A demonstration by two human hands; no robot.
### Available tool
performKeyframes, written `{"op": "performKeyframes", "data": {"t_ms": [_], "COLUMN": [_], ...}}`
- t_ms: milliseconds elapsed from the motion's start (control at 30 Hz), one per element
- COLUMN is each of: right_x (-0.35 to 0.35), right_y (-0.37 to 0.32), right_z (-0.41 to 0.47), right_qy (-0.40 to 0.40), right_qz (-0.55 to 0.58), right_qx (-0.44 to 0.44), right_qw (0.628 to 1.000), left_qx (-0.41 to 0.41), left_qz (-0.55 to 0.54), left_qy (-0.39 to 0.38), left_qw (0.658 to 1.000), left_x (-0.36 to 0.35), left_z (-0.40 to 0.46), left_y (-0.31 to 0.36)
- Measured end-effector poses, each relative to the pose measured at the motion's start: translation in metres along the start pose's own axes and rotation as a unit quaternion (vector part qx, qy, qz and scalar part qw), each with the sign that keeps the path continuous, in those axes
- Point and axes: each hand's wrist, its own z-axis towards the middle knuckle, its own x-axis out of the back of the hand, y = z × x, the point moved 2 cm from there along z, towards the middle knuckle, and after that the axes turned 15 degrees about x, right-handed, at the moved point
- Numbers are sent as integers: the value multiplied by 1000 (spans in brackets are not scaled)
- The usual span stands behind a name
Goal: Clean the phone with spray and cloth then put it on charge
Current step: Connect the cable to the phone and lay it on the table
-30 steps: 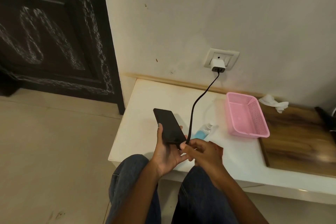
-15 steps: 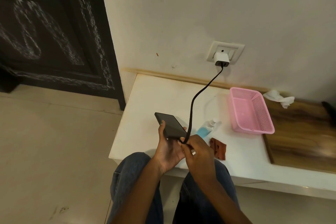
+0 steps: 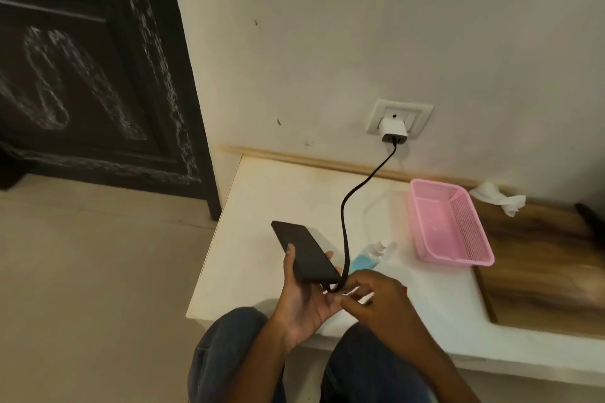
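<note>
- Gripping the flat black phone [image 3: 306, 252] from below, the left hand [image 3: 302, 301] has its thumb curled over the left edge and its fingertips showing at the right edge, low in the centre of the frame; the phone tilts up and away, above the front edge of the white counter [image 3: 262, 222].
- Right hand [image 3: 376, 301], just right of it, pinches the end of the braided black cable [image 3: 345, 222] at the phone's lower end; whether the plug is seated cannot be told.
- Dark panelled door [image 3: 82, 75] with chalky white scrawls fills the upper left.
- From the hands the cable rises in a curve to a boxy white charger [image 3: 394, 129] in the wall socket [image 3: 399, 118], right of centre.
- Clear spray bottle [image 3: 370, 257] with blue liquid lies on the counter behind the right hand.
- Pink plastic mesh basket [image 3: 450, 226], rectangular, sits further right, with a crumpled white cloth [image 3: 497, 199] beyond it against the wall.
- Wood-grain board [image 3: 540, 271] covers the lower right of the counter.
- Compared with half a second ago, the phone is held flatter and longer in view, and the small brown item beside the right hand is now hidden.
</note>
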Motion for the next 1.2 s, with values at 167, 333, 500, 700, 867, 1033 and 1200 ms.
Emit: {"op": "performKeyframes", "data": {"t_ms": [167,333,500,700,867,1033,1200], "right_x": [63,101,106,95,86,93,102], "right_y": [15,51,85,103,110,113,115], "right_z": [42,118,186,221,228,227,219], "right_qy": [51,219,244,333,384,358,320], "right_qz": [-45,-39,-64,-153,-183,-219,-148], "right_qx": [-9,-98,-212,-257,-242,-226,-237], "right_qw": [998,970,944,894,872,879,905], "left_qx": [2,19,36,67,101,98,106], "left_qz": [-26,-29,-31,-42,-75,-73,-70], "left_qy": [40,56,75,89,74,73,58], "left_qw": [999,998,996,993,989,990,990], "left_x": [0,0,-1,-12,-14,-15,-20], "left_z": [3,6,9,7,10,8,5], "left_y": [1,2,2,2,1,-1,0]}}
